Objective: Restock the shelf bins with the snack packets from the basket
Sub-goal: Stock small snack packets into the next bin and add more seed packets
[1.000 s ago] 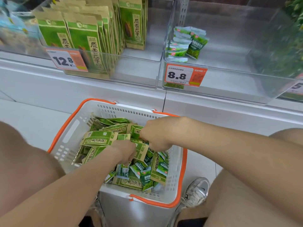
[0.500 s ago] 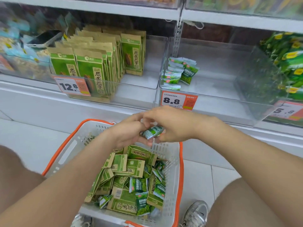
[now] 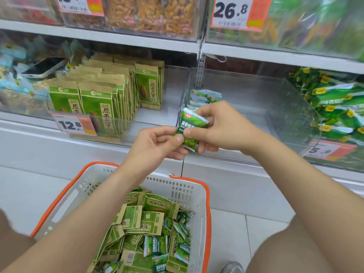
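At a shop's snack shelf, a person's left hand [image 3: 157,144] and right hand [image 3: 222,127] hold a small green packet [image 3: 192,125] between them, up in front of the clear bin [image 3: 246,91]. A second ago both hands were down among the packets in the basket [image 3: 177,190]. Half a second ago they had only just cleared its rim. Now they are level with the bin's front wall, and the view has tilted up to take in the upper shelf and its 26.8 price tag [image 3: 234,11].

The left thumb and forefinger pinch the packet's lower end, and the right thumb and fingers are curled round its upper part. Whether more packets lie behind it cannot be told. The packet is outside the bin, above the far rim of the basket.

Inside the bin a short row of matching packets [image 3: 204,95] stands at the left side. The bin's transparent front wall lies between them and the hands, which now hide the 8.8 tag seen earlier.

To the left, brown-and-green pouches [image 3: 102,99] fill the next bin behind a 12.8 tag [image 3: 73,125], and a phone [image 3: 44,67] lies beyond them. To the right, larger green bags [image 3: 334,107] sit above a 5.8 tag [image 3: 327,149]. Mixed pouches and small packets [image 3: 149,223] are piled in the basket.
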`<state>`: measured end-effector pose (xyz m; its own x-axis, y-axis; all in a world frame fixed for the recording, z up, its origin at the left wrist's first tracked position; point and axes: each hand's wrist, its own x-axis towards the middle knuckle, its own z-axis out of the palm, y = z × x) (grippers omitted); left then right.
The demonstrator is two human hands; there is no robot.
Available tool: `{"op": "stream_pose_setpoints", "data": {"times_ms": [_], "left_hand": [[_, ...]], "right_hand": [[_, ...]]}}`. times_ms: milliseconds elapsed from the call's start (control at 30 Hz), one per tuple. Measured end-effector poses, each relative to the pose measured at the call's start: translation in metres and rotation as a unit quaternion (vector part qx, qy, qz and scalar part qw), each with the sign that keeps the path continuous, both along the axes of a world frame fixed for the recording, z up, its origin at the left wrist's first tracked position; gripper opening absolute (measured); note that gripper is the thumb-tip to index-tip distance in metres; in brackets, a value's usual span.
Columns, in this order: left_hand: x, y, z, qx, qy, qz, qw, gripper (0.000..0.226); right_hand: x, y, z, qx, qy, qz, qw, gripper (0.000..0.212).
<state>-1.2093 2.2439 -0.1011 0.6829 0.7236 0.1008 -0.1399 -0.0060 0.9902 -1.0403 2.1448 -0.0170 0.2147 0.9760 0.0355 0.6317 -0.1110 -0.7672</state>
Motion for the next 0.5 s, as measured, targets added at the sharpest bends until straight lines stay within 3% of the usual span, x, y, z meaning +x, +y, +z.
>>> {"op": "stream_pose_setpoints", "data": {"times_ms": [67,167,267,367,500], "left_hand": [[0.007,-0.003,0.007,0.097,0.007,0.082,0.992,0.015],[0.014,-0.001,0.012,0.293,0.036,0.249,0.922,0.003],[0.022,0.006,0.013,0.407,0.057,0.276,0.869,0.009],[0.033,0.01,0.009,0.436,0.087,0.242,0.862,0.03],[0.045,0.013,0.005,0.417,0.156,0.235,0.864,0.042]], "right_hand": [[0.012,0.004,0.003,0.021,0.043,-0.037,0.998,0.021],[0.04,0.017,0.007,0.05,0.125,-0.108,0.985,0.016],[0.076,0.036,0.0,0.061,0.125,-0.215,0.967,0.011],[0.11,0.054,-0.017,-0.022,0.037,-0.288,0.957,0.033],[0.132,0.072,-0.032,-0.159,-0.015,-0.247,0.956,0.068]]}}
